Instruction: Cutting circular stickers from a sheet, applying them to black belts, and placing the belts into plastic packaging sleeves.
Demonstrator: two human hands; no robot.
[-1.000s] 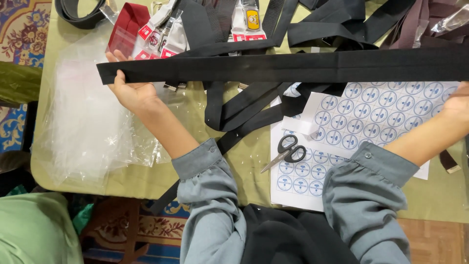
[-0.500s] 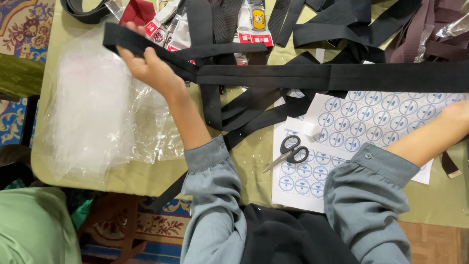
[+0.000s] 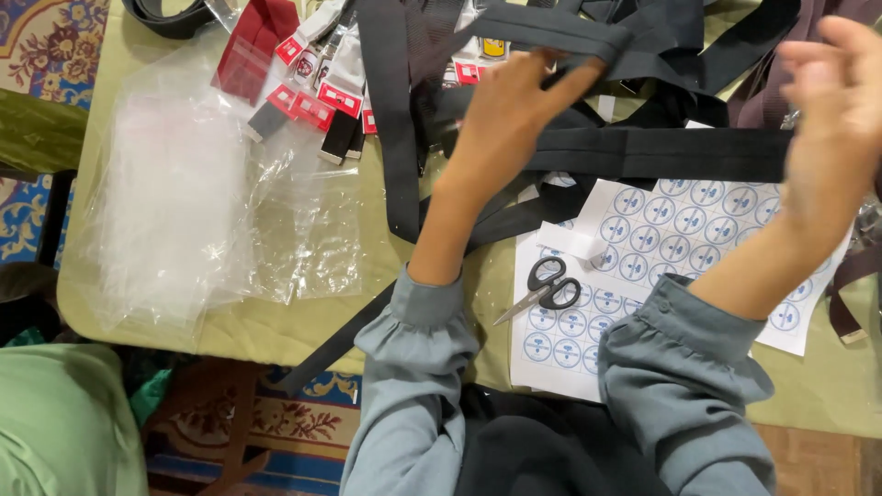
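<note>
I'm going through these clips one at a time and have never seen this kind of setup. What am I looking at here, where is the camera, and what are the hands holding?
There is no machine: a person works with bare hands, and the single camera sits on their head, looking down at a green-covered table. The left hand grips a folded black strap; the right hand is raised at the strap's other end, though motion blur hides its exact grip. On the table lie more black straps, clear plastic bags, red-labelled packets, black-handled scissors and a white sheet of round blue stickers beneath them. Both sleeves are grey-blue.
</note>
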